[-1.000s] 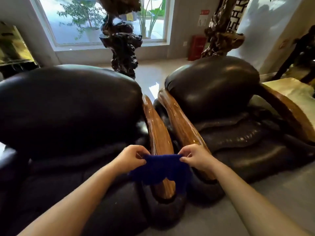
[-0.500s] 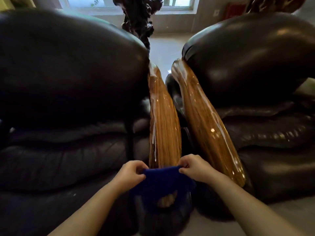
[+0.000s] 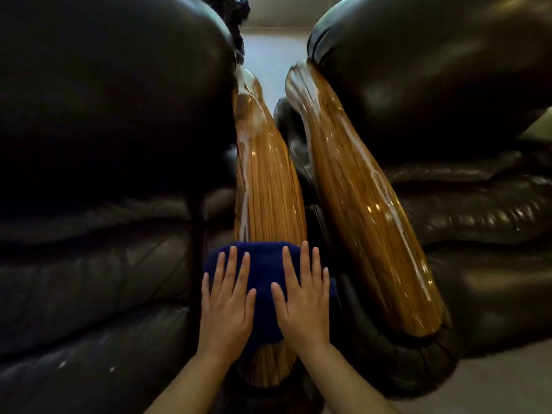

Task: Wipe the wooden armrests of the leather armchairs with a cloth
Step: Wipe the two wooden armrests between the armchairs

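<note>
Both hands lay flat with fingers spread, gripping nothing: the left hand (image 3: 225, 306) and the right hand (image 3: 304, 300) pressed palm-down, side by side, on a dark blue cloth (image 3: 264, 270). The cloth was draped over the near part of the left armrest (image 3: 267, 186), covering its width and hanging a little down each side. The left hand sat on the cloth's left half, its fingertips short of the far edge; the right hand sat on the right half, with its outer fingers reaching to the cloth's right border. A bare strip of cloth showed between the two hands. Below the wrists the rounded near end of that armrest stuck out uncovered. Beyond the cloth the glossy, striped wood ran away from the camera, marked by a pale whitish streak along its left side. Just beside it, across a narrow dark gap, the right armrest (image 3: 367, 210) slanted off to the right, uncovered and shiny, with pale streaks of its own. The left armchair (image 3: 98, 138) and the right armchair (image 3: 448, 85), both in dark leather, flanked the two armrests. Pale floor (image 3: 270, 58) showed far off between the chair backs.
</note>
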`<state>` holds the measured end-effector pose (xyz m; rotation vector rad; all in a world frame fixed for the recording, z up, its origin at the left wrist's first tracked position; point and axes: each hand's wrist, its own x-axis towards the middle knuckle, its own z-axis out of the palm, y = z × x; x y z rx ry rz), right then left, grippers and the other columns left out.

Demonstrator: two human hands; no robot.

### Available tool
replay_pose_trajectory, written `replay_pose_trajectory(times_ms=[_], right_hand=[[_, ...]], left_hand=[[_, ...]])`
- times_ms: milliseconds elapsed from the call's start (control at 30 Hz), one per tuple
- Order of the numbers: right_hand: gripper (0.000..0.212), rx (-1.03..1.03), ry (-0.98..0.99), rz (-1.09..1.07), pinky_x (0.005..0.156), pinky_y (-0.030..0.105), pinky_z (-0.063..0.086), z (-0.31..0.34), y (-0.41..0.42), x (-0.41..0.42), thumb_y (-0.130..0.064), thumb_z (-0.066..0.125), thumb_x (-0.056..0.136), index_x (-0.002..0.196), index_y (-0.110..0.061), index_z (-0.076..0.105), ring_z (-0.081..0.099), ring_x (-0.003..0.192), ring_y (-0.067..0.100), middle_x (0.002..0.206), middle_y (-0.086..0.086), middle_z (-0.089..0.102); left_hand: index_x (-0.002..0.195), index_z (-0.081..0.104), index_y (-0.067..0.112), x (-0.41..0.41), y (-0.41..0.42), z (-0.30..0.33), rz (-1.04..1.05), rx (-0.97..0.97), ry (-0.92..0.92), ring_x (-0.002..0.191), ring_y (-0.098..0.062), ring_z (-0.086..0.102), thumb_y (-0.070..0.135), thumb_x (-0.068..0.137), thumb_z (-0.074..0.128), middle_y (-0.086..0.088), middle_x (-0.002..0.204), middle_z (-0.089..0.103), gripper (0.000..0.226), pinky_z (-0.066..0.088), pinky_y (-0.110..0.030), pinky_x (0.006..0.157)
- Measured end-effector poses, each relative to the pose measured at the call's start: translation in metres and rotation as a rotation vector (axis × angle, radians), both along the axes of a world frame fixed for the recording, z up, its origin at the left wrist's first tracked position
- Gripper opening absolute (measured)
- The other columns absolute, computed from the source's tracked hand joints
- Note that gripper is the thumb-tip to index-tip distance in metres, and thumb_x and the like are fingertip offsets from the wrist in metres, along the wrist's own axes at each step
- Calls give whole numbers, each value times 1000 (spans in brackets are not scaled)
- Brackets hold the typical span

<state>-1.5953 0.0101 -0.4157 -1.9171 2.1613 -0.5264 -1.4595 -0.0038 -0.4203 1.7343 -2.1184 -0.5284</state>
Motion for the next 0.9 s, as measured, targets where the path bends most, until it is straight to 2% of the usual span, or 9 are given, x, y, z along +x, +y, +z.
replay_pose_trajectory(times_ms=[67,167,300,400,667,900], right_hand=[[61,9,-10,-20,116,49,3,-11,-6,5,-51,18,92,145,-36,-10,-18,143,19,155,-2,-20],[63,-39,-3,-63,113,50,7,-18,-17,7,-48,27,92,147,-32,3,-6,144,25,157,6,-2],[63,-57,16,-77,113,51,11,-18,-34,2,-48,29,91,147,-31,4,-3,144,27,157,7,0],[63,-61,40,-98,113,51,13,-8,-66,0,-47,28,92,147,-30,4,-1,144,28,156,8,0],[61,-52,90,-79,114,48,11,21,-157,-8,-48,23,92,147,-28,6,0,144,27,158,9,4],[59,-29,18,14,116,45,7,40,-230,-18,-49,15,91,144,-33,-6,-8,144,21,154,0,-12]], left_hand=[[139,-19,34,-11,-2,-15,50,14,76,140,-5,-23,43,89,8,11,151,-24,57,5,-44,119],[142,-13,34,-21,-7,-24,113,-26,177,143,-8,-11,37,92,18,6,155,-11,59,10,-43,115],[143,-6,25,-22,-27,-18,104,-56,146,142,-9,-8,35,92,20,2,154,-4,59,11,-44,114],[142,-4,20,-25,-61,-8,94,-40,104,143,-12,-7,38,90,16,3,153,-7,58,6,-41,116],[140,-11,22,-34,-147,19,73,-34,50,142,-12,-13,41,88,8,5,151,-15,58,-1,-38,117],[137,-17,28,-41,-220,34,27,-24,94,140,-5,-20,40,88,6,12,149,-22,56,-3,-33,117]])
